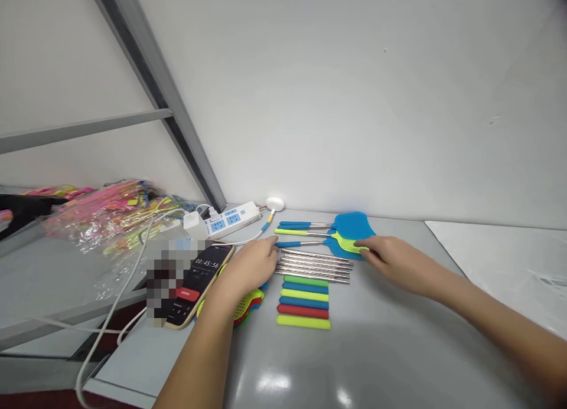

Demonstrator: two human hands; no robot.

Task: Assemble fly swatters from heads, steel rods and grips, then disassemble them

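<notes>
Three telescopic fly swatters lie side by side near the wall, overlapping at their heads: an upper blue fly swatter [354, 225], a yellow-green fly swatter [345, 242] and a lower blue fly swatter [290, 244]. My left hand [254, 261] has its fingers closed at the handle end of the lower blue one. With fingers pinched, my right hand [383, 252] holds the overlapping heads' right edge; which head is partly hidden. Below them lie several metal rods [316, 267] and a column of coloured handle grips [303, 301]. Loose swatter heads [248, 306] are piled partly under my left wrist.
A phone with a running timer [206, 279] lies left of my left forearm. Behind it are a white power strip [233, 219], cables and a round white device [275, 204]. Plastic-bagged colourful items [119, 208] sit at far left beside a metal frame [155, 96]. White sheeting [500, 255] lies right.
</notes>
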